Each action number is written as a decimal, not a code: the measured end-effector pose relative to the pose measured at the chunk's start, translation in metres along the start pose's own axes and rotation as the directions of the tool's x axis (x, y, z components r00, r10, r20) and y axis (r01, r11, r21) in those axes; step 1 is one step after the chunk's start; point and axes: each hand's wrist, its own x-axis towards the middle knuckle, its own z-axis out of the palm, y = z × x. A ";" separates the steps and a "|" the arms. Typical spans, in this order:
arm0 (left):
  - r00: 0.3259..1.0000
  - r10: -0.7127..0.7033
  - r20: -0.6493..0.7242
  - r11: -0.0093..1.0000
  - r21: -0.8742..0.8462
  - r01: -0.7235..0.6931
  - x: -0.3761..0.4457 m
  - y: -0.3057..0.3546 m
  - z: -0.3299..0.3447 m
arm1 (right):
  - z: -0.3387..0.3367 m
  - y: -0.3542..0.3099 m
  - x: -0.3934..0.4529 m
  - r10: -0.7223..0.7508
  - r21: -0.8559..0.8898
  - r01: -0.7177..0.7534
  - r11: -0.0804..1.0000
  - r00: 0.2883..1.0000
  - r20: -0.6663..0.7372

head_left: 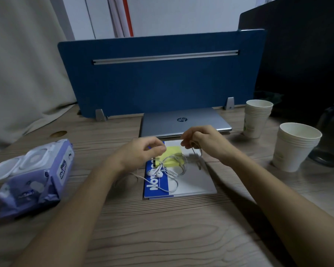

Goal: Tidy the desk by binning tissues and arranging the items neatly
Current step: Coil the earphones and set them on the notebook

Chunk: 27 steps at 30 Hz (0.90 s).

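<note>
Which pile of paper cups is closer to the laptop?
The back pile of cups, the one by the blue divider. It stands just right of the laptop. The other pile sits farther right and nearer the person.

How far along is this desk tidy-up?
Done, it seems: no loose tissues show, and the closed silver laptop lies squared against the blue divider. In hand: the left hand and right hand hold the white wired earphones above the blue-and-white notebook. Left: the purple wet-wipe pack lies askew.
</note>
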 end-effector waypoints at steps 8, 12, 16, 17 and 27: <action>0.998 0.023 -0.058 0.931 0.365 0.000 0.007 0.017 0.027 | 0.008 -0.001 -0.004 -0.103 -0.445 0.179 0.878 0.976 0.190; 0.993 0.006 -0.118 0.966 0.259 0.025 0.004 0.019 0.026 | 0.009 -0.002 -0.006 -0.085 -0.459 0.184 0.869 0.970 0.228; 0.986 -0.007 -0.168 0.997 -0.082 -0.007 0.003 0.023 0.020 | 0.008 -0.002 -0.006 -0.102 -0.403 0.192 0.895 0.967 0.236; 0.987 -0.017 -0.158 0.982 -0.187 -0.013 0.003 0.025 0.019 | 0.008 -0.002 -0.006 -0.102 -0.350 0.181 0.919 0.967 0.231; 0.987 0.138 -0.079 0.246 -0.963 -0.111 -0.003 0.032 0.005 | 0.019 -0.014 -0.013 -0.165 0.136 0.135 0.981 0.957 0.240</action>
